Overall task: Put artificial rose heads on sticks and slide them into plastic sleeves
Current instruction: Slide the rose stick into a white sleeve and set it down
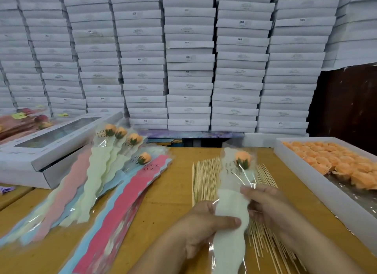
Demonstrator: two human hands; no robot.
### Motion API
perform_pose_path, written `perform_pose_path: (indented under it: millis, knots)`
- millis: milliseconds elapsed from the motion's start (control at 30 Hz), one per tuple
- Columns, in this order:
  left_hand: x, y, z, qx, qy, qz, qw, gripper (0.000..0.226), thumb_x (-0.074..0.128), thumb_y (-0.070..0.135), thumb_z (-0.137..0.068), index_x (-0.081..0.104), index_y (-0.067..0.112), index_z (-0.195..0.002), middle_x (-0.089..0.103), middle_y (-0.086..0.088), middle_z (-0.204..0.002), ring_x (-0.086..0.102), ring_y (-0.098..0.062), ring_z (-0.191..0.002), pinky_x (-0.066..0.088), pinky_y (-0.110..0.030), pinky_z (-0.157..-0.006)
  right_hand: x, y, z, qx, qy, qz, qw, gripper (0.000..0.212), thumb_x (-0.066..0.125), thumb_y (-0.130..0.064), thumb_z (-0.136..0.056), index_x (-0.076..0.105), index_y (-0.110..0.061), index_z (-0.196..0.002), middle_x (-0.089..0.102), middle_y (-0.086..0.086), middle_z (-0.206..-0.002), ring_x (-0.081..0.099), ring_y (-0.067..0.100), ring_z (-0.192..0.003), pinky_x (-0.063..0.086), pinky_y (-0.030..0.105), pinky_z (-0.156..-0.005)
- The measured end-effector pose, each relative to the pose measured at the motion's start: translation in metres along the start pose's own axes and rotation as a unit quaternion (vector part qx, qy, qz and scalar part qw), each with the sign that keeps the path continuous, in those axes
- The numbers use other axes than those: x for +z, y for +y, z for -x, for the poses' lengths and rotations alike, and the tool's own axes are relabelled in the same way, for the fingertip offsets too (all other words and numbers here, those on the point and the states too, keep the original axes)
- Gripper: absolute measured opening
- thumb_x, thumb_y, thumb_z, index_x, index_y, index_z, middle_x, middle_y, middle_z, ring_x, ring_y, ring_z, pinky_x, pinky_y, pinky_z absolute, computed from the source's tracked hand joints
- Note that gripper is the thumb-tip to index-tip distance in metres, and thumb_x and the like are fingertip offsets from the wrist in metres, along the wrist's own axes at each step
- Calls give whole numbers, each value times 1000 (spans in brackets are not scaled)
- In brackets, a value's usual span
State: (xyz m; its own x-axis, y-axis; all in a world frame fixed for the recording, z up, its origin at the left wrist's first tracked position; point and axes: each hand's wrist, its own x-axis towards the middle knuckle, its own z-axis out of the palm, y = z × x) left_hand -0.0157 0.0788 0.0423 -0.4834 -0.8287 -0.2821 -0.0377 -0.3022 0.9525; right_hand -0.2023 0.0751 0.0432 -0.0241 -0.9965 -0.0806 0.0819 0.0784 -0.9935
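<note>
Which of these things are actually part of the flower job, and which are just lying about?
In use: sleeve with rose, held by left hand and right hand; sticks; tray of rose heads; finished roses.

Lying about: stacked white boxes; window box.

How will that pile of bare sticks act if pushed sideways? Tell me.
The sticks look thin and round, so they would probably roll and fan out across the table rather than slide as a block. They lie loose, unbundled, so some would likely scatter. They seem light; a gentle nudge should move them.
</note>
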Motion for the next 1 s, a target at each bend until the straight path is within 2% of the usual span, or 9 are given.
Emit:
perform_pose_path:
  millis: [133, 267, 333, 400, 500, 600, 767, 900, 1000]
  knots:
    - [-1, 0, 0, 27, 19, 18, 999, 13, 79, 8, -83, 79, 11, -96, 77, -14, -103, 75, -24, -89, 60, -34, -78, 9, 6, 10, -1, -38, 35, 999, 16, 67, -11, -92, 80, -17, -85, 77, 11, -84, 65, 16, -60, 53, 28, -56]
    - [1, -2, 1, 22, 6, -1, 1000, 7, 80, 12, -83, 80, 13, -90, 78, -11, -99, 75, -20, -86, 59, -27, -72, 7, 3, 4, -25, 46, 46, 998, 11, 67, -10, -91, 78, -11, -89, 78, 6, -87, 75, 25, -78, 57, 40, -71]
    - [2, -1, 2, 15, -4, -13, 1000, 7, 80, 11, -83, 79, 11, -90, 78, -9, -94, 75, -17, -80, 57, -23, -64, 2, -3, -1, -38, 90, 16, 995, 9, 67, -8, -90, 76, -7, -91, 78, 6, -83, 74, 20, -68, 55, 33, -61]
    - [2, 0, 2, 6, -3, -19, 1000, 20, 79, 9, -83, 75, -1, -100, 77, -9, -92, 74, -15, -75, 56, -21, -59, -4, -10, -5, -51, 119, -10, 992, 8, 67, -7, -90, 74, -4, -89, 77, 6, -79, 68, 12, -56, 49, 26, -51]
    - [1, -1, 1, -3, -1, -31, 1000, 34, 79, 6, -83, 68, -11, -110, 77, -9, -91, 73, -14, -72, 55, -20, -57, -9, -12, -9, -56, 124, -21, 990, 8, 67, -7, -91, 73, -3, -88, 77, 7, -79, 65, 8, -56, 47, 26, -52]
    - [3, 1, 3, 18, 0, -37, 999, 5, 78, 5, -84, 75, 3, -87, 76, -7, -83, 72, -14, -68, 53, -20, -53, -7, -9, -5, -45, 82, -17, 995, 8, 68, -9, -90, 74, -5, -93, 78, 9, -88, 68, 14, -65, 53, 26, -54]
    - [2, -1, 1, 37, 16, -16, 999, 21, 76, 5, -85, 78, 16, -67, 76, -8, -81, 72, -18, -71, 56, -23, -57, 2, 2, 7, -19, 7, 24, 999, 9, 69, -9, -90, 77, -7, -90, 77, 12, -87, 67, 15, -60, 53, 26, -56]
    - [3, 0, 1, 30, 9, -9, 999, 5, 78, 9, -85, 77, 10, -90, 76, -10, -89, 72, -17, -74, 58, -25, -61, 5, 1, 7, -41, 37, 6, 998, 12, 68, -7, -90, 79, -11, -89, 77, 11, -87, 69, 20, -68, 55, 25, -55]
    - [2, -1, 1, 17, -12, -27, 999, 8, 82, 10, -81, 80, 12, -88, 75, -7, -89, 70, -17, -76, 60, -32, -75, 0, -3, 2, -55, 73, -22, 996, 10, 68, -7, -90, 77, -9, -92, 78, 10, -87, 71, 15, -65, 53, 22, -52]
